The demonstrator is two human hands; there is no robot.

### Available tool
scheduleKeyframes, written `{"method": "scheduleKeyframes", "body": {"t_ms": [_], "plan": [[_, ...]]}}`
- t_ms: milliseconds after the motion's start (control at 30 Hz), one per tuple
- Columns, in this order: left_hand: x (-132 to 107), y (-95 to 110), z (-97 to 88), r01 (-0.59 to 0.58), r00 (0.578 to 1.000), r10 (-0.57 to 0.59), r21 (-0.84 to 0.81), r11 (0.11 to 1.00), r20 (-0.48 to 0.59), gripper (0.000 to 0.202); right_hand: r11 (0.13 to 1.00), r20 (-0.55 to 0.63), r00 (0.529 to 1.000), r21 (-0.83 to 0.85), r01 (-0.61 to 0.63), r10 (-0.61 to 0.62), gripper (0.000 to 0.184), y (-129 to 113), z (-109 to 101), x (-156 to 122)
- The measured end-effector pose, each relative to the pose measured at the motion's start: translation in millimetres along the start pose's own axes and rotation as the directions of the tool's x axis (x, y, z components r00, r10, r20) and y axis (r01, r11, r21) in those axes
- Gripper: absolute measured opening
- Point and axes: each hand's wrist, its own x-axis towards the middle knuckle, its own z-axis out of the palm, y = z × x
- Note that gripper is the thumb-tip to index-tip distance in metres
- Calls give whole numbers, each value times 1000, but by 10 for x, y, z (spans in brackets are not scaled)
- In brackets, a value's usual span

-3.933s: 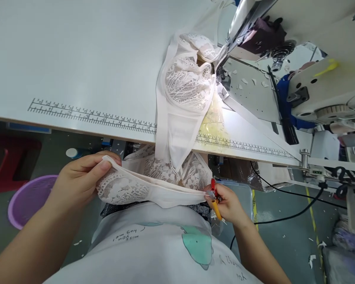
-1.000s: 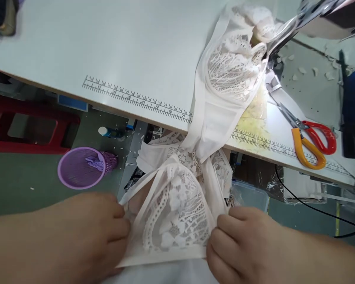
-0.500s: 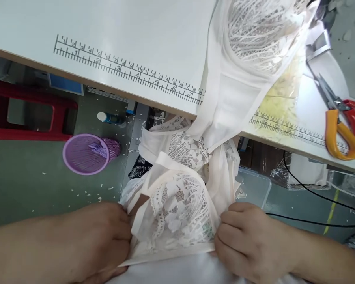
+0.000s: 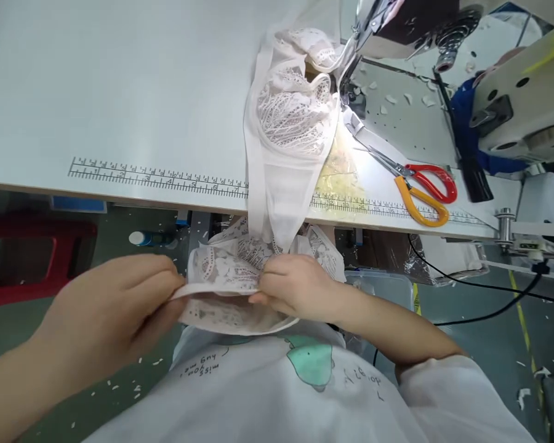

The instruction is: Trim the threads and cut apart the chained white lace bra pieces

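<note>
A white lace bra [image 4: 231,314] is stretched between my hands, just above my lap. My left hand [image 4: 120,301] pinches the end of its edge band on the left. My right hand [image 4: 298,286] is closed on the same band farther right, the fingertips partly hidden by the cloth. From the table edge hangs another part of white lace bra work [image 4: 290,178], its cup lying up by the sewing machine [image 4: 406,31]. Whether it joins the piece in my hands I cannot tell.
Scissors [image 4: 425,191] with red and orange handles lie on the white table [image 4: 166,92], right of the hanging lace. A printed ruler [image 4: 157,178] runs along its front edge. On the floor are a red stool [image 4: 74,258] and a blue bottle [image 4: 152,239]. A black cable [image 4: 480,286] crosses at right.
My view has tilted up, bringing the sewing machine into sight. My right hand has moved inward along the band, and the held cup has folded over so its opening faces me.
</note>
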Motion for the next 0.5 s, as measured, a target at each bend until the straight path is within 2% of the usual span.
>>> {"method": "scheduleKeyframes", "body": {"t_ms": [100, 133, 200, 300, 367, 433, 500], "plan": [[141, -88, -48, -20, 1000, 20, 20, 1000, -7, 32, 990, -99, 986, 61, -126, 132, 30, -56, -19, -69], [175, -91, -41, -13, 1000, 13, 5, 1000, -22, 33, 989, -163, 976, 65, -136, 145, 27, -103, -38, -109], [240, -74, -10, -17, 999, 15, -39, 999, -48, 35, 995, -250, 963, 31, -91, 96, 27, -212, -68, -191], [335, -34, 19, -45, 996, 39, -63, 997, -84, 33, 997, -208, 978, -58, -45, 32, 27, -328, -67, -283], [378, -22, 1, -58, 995, 53, -54, 997, -83, 32, 992, -164, 979, -34, -125, 118, 17, -342, -52, -311], [396, -21, -38, -44, 997, 40, -53, 998, -69, 32, 971, -175, 955, 77, -227, 238, 9, -321, -51, -318], [394, -23, -83, -9, 999, 5, -79, 997, -44, 32, 939, -193, 928, 201, -281, 319, 7, -293, -70, -311]]}}
